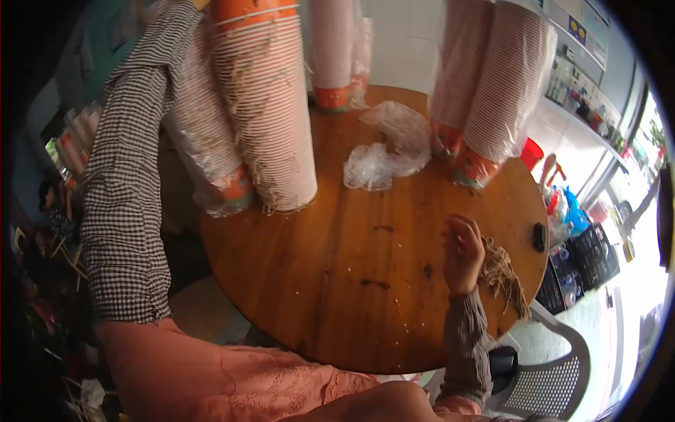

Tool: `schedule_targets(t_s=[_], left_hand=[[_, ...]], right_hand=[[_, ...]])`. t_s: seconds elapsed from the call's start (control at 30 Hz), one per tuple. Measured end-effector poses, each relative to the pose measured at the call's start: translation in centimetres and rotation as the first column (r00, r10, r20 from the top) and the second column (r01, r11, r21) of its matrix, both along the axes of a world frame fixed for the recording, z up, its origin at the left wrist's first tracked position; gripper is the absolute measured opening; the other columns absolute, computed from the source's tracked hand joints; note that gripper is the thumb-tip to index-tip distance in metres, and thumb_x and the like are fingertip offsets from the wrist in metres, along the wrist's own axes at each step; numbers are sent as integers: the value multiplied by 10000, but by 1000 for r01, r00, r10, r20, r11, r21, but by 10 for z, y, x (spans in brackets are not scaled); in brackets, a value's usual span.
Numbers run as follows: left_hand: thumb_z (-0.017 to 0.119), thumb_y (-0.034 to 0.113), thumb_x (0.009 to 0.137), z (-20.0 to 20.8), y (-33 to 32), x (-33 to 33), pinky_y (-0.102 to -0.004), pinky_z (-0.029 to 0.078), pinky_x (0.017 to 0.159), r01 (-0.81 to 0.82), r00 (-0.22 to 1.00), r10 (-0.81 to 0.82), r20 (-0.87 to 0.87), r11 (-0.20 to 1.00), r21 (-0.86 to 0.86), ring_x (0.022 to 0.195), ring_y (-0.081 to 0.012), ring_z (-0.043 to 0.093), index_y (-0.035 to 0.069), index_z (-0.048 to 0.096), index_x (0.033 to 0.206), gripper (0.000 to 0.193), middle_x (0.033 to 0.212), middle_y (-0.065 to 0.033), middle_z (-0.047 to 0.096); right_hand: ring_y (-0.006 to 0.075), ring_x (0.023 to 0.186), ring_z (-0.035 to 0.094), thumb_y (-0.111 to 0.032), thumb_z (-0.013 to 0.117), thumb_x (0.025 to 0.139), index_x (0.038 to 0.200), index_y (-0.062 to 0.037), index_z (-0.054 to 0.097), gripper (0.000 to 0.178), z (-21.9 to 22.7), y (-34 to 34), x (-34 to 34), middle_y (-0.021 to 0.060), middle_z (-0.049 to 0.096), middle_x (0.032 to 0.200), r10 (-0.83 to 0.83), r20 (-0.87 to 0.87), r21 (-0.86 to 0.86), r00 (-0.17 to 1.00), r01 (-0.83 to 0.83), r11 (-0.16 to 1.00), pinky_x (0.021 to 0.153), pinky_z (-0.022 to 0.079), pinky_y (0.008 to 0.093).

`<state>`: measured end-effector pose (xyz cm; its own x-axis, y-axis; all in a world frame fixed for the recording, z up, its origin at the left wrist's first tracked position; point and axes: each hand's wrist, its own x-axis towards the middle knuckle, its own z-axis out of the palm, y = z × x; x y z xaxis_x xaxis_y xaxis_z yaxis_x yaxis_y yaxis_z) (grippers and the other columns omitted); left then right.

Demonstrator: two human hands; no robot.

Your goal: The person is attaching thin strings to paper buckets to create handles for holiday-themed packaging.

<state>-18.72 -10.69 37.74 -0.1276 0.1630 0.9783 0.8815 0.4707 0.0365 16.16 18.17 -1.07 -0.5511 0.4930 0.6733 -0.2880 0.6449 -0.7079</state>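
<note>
My left arm, in a black-and-white checked sleeve, reaches up to the top of a tall stack of nested paper cups, white with an orange cup on top. Only a sliver of my left hand shows at the upper edge, so its fingers are hidden. Strands of twine run down the side of this unwrapped stack. Over the right part of the round wooden table, my right hand is half curled and appears to hold nothing. A loose bundle of twine lies just right of it.
Plastic-wrapped cup stacks stand at left, at the back and at right. A crumpled clear plastic bag lies mid-table. A small black object sits near the right edge. Beyond are a grey chair and black crates.
</note>
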Motion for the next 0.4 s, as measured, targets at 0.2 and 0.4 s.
schedule_targets(t_s=[0.2, 0.4], left_hand=[[598, 341, 911, -20, -1, -22, -299, 500, 828, -4, 997, 10, 77, 997, -79, 1082, -228, 576, 101, 452, 1367, 535, 1275, -172, 540], [513, 310, 974, -10, -10, -16, -477, 325, 1126, 157, 952, -90, 291, 964, -216, 1362, -365, 262, 60, 184, 1476, 650, 1530, -169, 113]], right_hand=[[133, 798, 594, 29, 556, 885, 1013, -10, 636, 156, -45, 28, -41, 53, 599, 994, 9, -14, -107, 1000, -11, 994, 667, 508, 249], [322, 873, 628, -31, 572, 866, 959, -37, 650, 122, -97, 37, -55, 140, 619, 955, -32, 176, 43, 984, 25, 999, 737, 512, 358]])
